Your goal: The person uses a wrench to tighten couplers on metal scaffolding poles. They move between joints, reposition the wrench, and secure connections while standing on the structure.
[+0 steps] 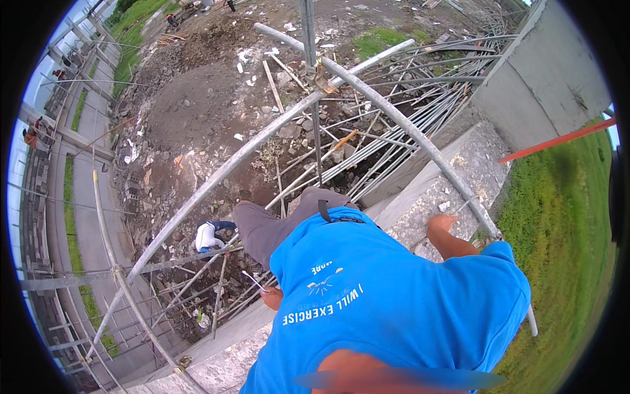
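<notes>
My left hand [271,299] is at the left side of my blue shirt, closed around a thin stick-like tool [252,281] with a pale tip. Its exact kind is too small to make out. On the right, my right hand [441,223] is low over the rough concrete ledge [420,197], its fingers curled. A thin pale line [464,205] runs from near those fingers toward the slanting metal pipe [453,180]; whether I grip it is unclear. A small pale chip [444,206] lies on the ledge beside my fingers.
Scaffold pipes [223,174] cross ahead of me, tied at an upright post [310,46]. Far below, a person in white [211,236] bends among poles. Loose pipes [394,148] lie on rubble. A concrete wall [545,72], a red bar [558,140] and grass [558,262] are to the right.
</notes>
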